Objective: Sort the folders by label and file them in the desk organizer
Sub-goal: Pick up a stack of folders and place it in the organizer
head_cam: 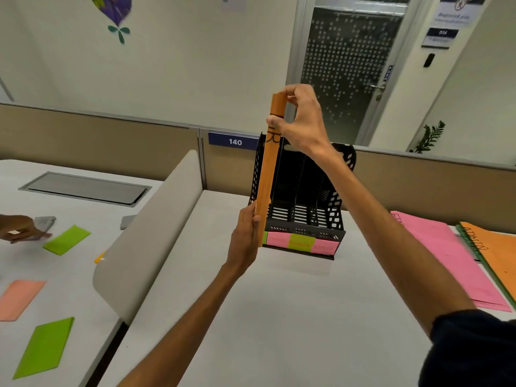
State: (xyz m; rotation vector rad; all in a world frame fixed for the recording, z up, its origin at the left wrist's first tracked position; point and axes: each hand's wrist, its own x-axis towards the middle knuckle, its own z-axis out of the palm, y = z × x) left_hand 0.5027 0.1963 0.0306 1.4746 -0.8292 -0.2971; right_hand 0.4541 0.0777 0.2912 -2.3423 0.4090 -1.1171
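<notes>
An orange folder [268,174] stands upright and edge-on at the left end of the black desk organizer [332,216]. My right hand [298,115] pinches its top end, and my left hand [245,236] holds its lower edge. Black writing shows near the folder's top. Pink and green labels [300,243] run along the organizer's front. A pink folder [446,255] lies flat to the right, with a green folder [485,272] and an orange folder [494,252] marked ADMIN beyond it.
A curved grey divider [156,227] splits the desk. On the left desk lie green [67,239] and peach [19,298] papers, and another person's hand [19,229] rests there. A tan partition [111,135] and a glass door [351,68] stand behind.
</notes>
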